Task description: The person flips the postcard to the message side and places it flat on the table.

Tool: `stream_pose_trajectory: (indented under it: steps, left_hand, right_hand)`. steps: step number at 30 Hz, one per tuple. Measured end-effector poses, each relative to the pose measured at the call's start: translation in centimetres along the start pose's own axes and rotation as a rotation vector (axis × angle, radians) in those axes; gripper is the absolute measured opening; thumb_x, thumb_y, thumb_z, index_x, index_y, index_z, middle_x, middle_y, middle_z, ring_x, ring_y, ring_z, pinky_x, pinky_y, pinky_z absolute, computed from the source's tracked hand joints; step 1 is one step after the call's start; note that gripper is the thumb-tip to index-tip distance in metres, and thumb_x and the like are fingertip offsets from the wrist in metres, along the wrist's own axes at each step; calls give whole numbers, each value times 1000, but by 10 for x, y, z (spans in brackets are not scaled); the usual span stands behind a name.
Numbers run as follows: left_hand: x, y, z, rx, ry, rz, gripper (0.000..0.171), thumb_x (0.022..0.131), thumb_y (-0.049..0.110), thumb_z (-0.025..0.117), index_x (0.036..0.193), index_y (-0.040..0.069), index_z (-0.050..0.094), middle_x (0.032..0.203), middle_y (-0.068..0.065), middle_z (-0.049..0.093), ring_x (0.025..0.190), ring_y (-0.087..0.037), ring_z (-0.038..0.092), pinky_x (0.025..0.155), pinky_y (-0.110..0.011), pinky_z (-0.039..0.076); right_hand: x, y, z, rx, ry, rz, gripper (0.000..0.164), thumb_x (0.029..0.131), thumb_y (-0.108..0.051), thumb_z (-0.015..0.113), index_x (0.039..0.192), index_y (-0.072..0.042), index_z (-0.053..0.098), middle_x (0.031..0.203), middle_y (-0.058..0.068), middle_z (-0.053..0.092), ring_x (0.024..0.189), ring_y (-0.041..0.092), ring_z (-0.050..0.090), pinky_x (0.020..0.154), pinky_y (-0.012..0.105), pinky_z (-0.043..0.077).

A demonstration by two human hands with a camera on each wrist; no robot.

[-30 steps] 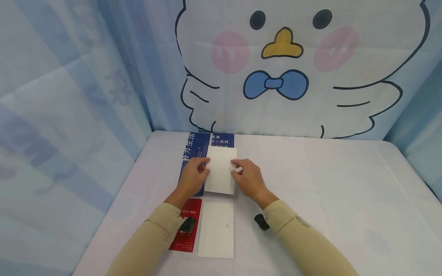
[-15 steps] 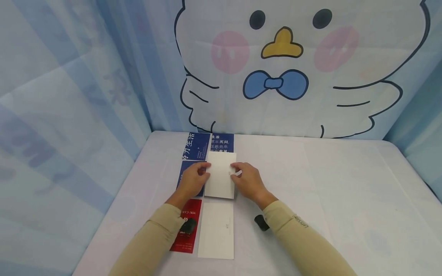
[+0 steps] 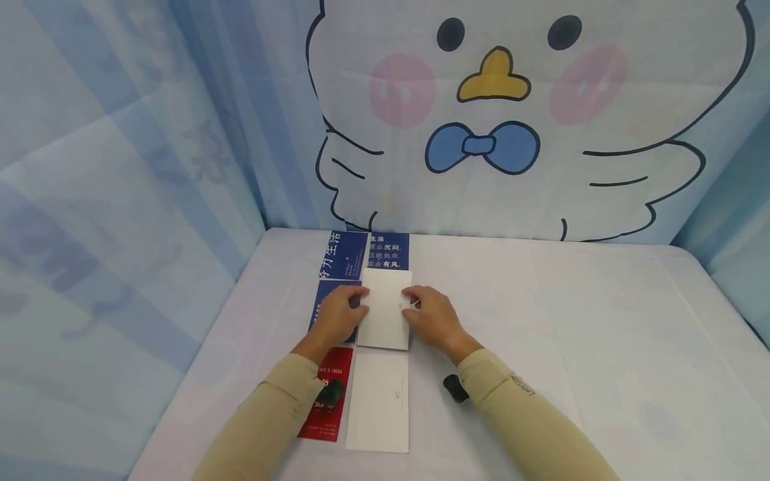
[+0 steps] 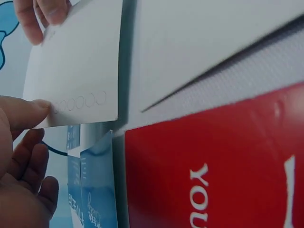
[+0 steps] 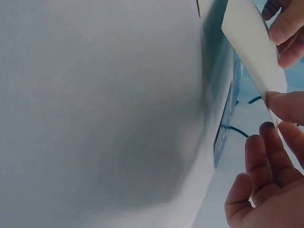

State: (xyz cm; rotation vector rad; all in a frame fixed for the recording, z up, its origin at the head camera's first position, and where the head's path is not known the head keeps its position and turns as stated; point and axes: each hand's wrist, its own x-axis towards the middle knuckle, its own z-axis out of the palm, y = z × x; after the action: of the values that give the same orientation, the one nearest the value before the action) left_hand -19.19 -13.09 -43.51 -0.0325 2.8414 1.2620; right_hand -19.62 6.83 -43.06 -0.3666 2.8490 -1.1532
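Note:
Both hands hold a white postcard (image 3: 385,317), blank side up with a row of small printed circles (image 4: 83,102) near one edge. My left hand (image 3: 334,315) pinches its left edge between thumb and fingers, and my right hand (image 3: 436,315) pinches the right edge. The right wrist view shows this postcard (image 5: 254,52) raised off the table with a shadow below. Flat beneath my left hand lies a partly covered blue card (image 3: 325,288). Closer to me, a second white postcard (image 3: 377,404) lies beside a red card (image 3: 327,424), which the left sleeve partly covers.
Two blue cards with white writing, a left one (image 3: 345,257) and a right one (image 3: 388,250), lie at the table's back edge. The white tablecloth (image 3: 571,347) stretches off to the right. A printed curtain (image 3: 481,200) stands behind the table.
The held postcard and both hands have moved a little toward me and lower. More writing on the back right blue card now shows. The flat cards stay put.

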Motion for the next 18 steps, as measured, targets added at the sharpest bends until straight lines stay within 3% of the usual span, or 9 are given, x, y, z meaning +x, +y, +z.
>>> stream_pose_trajectory:
  steps: [18]
  left_hand:
    - [2,-4,6,120,-35,11,41,92,15,72,132,10,66,137,-12,58,131,-33,49,110,-50,38]
  right_hand:
    - [2,6,6,-42,-54,48,43,89,-11,65,130,1,63,114,13,64,95,26,57,90,42,51]
